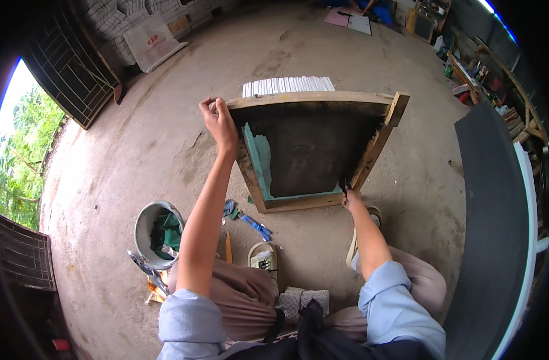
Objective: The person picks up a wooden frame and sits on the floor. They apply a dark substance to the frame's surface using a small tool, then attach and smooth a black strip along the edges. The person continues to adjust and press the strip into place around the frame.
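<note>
A wooden frame [304, 97] stands tilted in front of me, with a dark panel [316, 150] inside it and a teal band [260, 157] along its left and lower edges. It looks like a printing screen. My left hand [219, 123] is closed on its upper left corner. Low on the right side, my right hand [350, 197] is closed near the inner lower corner. A small dark thing shows at its fingertips, too small to name. Behind the top bar, a row of white strips or sheets [286, 85] shows in part.
A grey bucket [143, 231] holding green cloth stands left of my legs. A blue-handled tool [256, 228] and an orange stick [229, 246] lie by my shoe. A long dark board [490, 228] runs along the right. Another person [376, 11] works at the far end.
</note>
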A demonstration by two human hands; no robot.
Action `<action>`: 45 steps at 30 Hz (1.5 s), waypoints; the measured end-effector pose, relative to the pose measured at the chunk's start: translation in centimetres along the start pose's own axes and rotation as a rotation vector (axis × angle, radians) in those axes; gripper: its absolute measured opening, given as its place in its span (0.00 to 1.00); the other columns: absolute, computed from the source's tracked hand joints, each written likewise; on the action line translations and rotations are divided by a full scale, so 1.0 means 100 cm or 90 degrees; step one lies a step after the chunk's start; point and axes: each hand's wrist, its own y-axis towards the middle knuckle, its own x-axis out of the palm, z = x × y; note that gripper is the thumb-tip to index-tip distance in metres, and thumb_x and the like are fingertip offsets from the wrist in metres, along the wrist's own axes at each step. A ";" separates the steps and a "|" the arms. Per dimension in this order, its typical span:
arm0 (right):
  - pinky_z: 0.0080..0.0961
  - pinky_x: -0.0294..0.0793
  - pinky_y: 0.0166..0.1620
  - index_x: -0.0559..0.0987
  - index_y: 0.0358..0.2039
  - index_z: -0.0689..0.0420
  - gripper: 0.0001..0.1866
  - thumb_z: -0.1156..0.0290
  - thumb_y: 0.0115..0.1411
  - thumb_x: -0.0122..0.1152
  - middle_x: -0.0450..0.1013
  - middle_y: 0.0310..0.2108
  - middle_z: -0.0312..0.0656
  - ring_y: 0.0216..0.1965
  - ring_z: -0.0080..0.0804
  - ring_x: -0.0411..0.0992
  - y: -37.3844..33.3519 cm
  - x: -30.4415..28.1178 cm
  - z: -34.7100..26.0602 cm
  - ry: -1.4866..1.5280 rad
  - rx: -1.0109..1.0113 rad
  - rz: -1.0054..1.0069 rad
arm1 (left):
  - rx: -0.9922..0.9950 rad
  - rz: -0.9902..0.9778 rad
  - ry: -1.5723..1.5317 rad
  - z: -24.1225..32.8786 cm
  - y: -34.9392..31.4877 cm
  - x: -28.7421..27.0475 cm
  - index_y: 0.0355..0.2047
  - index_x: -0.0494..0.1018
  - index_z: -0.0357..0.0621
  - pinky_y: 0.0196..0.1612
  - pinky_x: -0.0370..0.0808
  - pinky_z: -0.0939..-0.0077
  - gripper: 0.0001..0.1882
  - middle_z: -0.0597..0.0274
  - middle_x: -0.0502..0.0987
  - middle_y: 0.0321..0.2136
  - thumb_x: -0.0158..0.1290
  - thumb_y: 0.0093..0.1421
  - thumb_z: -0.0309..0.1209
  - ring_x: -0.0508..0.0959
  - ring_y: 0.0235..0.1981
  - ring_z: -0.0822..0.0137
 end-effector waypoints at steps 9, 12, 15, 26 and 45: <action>0.23 0.61 0.15 0.68 0.35 0.59 0.09 0.67 0.65 0.45 0.67 0.20 0.41 0.15 0.27 0.65 -0.033 0.015 -0.019 -0.113 -0.092 0.032 | 0.004 -0.011 0.053 0.029 -0.004 0.004 0.32 0.69 0.37 0.33 0.70 0.72 0.11 0.52 0.75 0.25 0.41 0.61 0.32 0.74 0.26 0.64; 0.23 0.59 0.14 0.66 0.34 0.59 0.05 0.72 0.64 0.41 0.68 0.22 0.43 0.15 0.28 0.64 -0.029 0.017 -0.025 -0.036 -0.045 0.008 | 0.021 -0.016 0.079 0.032 -0.008 0.005 0.34 0.70 0.38 0.34 0.70 0.70 0.09 0.53 0.76 0.26 0.42 0.61 0.29 0.74 0.27 0.63; 0.21 0.52 0.12 0.63 0.30 0.57 0.05 0.75 0.62 0.36 0.64 0.20 0.41 0.13 0.26 0.60 -0.015 0.004 -0.020 0.068 0.002 -0.037 | 0.050 -0.025 0.077 0.036 -0.008 0.010 0.35 0.71 0.40 0.35 0.70 0.69 0.09 0.54 0.75 0.30 0.42 0.61 0.28 0.74 0.30 0.61; 0.22 0.42 0.12 0.63 0.30 0.50 0.15 0.62 0.57 0.61 0.46 0.12 0.29 0.07 0.21 0.44 -0.026 0.030 0.012 0.253 -0.012 -0.146 | 0.396 -0.385 0.668 0.053 0.011 0.044 0.34 0.76 0.45 0.47 0.68 0.65 0.26 0.60 0.76 0.30 0.50 0.54 0.58 0.76 0.39 0.63; 0.22 0.44 0.12 0.69 0.32 0.59 0.07 0.71 0.58 0.56 0.53 0.11 0.30 0.07 0.21 0.50 -0.127 0.029 -0.035 0.193 -0.164 0.000 | 0.451 -0.290 0.639 0.054 -0.006 0.042 0.36 0.75 0.44 0.43 0.69 0.64 0.37 0.56 0.75 0.31 0.48 0.46 0.67 0.75 0.37 0.57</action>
